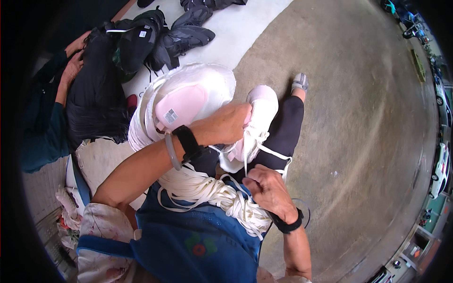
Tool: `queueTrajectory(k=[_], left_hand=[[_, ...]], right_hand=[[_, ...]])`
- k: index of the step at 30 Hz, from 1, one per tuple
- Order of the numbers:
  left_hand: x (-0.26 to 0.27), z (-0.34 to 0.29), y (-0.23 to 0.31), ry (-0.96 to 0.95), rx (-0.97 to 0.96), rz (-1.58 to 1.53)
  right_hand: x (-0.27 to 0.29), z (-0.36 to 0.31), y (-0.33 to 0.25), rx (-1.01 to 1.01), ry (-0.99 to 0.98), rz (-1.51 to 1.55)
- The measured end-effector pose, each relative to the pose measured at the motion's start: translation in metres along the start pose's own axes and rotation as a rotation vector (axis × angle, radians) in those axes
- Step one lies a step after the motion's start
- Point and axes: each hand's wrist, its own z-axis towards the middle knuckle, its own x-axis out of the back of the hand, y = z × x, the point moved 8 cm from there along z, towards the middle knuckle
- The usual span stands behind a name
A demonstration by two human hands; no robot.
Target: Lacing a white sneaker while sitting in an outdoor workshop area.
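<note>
White-and-pink shoe (pixel 263 101) just off centre, toward one o'clock. I read the left hand (pixel 236 123) as clasped on its near side, while the right hand (pixel 270 187), at five, pinches a white lace (pixel 245 162) running down from the shoe. Lace bundle (pixel 226 200) at six, along the top edge of the blue apron (pixel 174 250). Tight at eleven — a pink insole (pixel 186 104) ringed in white lies just past the left forearm. Co-worker's hands (pixel 72 70) at ten. I get most room from two to four — concrete floor (pixel 349 141), meeting a pale sheet's edge (pixel 262 33) near one.
</note>
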Motion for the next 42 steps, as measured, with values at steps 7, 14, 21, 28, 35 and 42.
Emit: queueTrajectory(k=[7, 14, 21, 28, 35, 42], left_hand=[[0.001, -0.004, -0.001, -0.044, -0.009, -0.093], [-0.001, 0.004, -0.005, 0.02, -0.047, 0.033], [0.011, 0.005, 0.002, 0.058, -0.04, -0.062], [-0.003, 0.003, -0.002, 0.027, -0.086, -0.017], [0.0, 0.004, 0.004, 0.048, -0.097, 0.04], [0.001, 0.01, 0.03, 0.0, -0.167, -0.074]], right_hand=[[0.01, 0.0, 0.003, -0.028, 0.078, -0.035], [0.032, 0.008, 0.008, -0.095, 0.518, -0.134], [0.031, 0.038, -0.005, -0.015, 0.548, -0.378], [0.025, 0.055, 0.042, -0.196, 0.298, 0.317], [0.052, 0.043, 0.059, -0.168, 0.444, 0.295], [0.046, 0.017, 0.044, -0.231, 0.47, 0.11]])
